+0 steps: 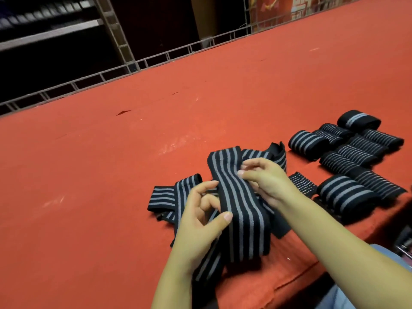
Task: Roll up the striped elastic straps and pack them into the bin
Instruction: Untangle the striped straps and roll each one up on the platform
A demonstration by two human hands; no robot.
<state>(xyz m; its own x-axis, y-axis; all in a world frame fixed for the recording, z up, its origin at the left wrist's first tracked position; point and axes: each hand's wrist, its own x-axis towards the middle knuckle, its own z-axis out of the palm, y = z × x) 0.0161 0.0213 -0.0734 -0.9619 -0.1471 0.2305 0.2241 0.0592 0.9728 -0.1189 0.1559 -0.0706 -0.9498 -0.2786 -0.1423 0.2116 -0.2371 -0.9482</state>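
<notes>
A long black elastic strap with grey stripes (239, 210) lies in loose folds on the red table (111, 175) in front of me. My left hand (202, 221) pinches one edge of it near the lower middle, thumb on top. My right hand (265, 181) grips the same strap a little further up, fingers curled over it. Loose lengths of strap spread out to the left (169, 195) and behind (274, 155). Several rolled straps (347, 148) lie grouped on the table at the right. No bin is in view.
The table's front edge runs diagonally at the lower right, with my blue-clad lap (356, 293) beyond it. A metal rail (156, 59) lines the far edge, with dark shelving (55, 30) behind. A red poster (289, 10) hangs at the top right.
</notes>
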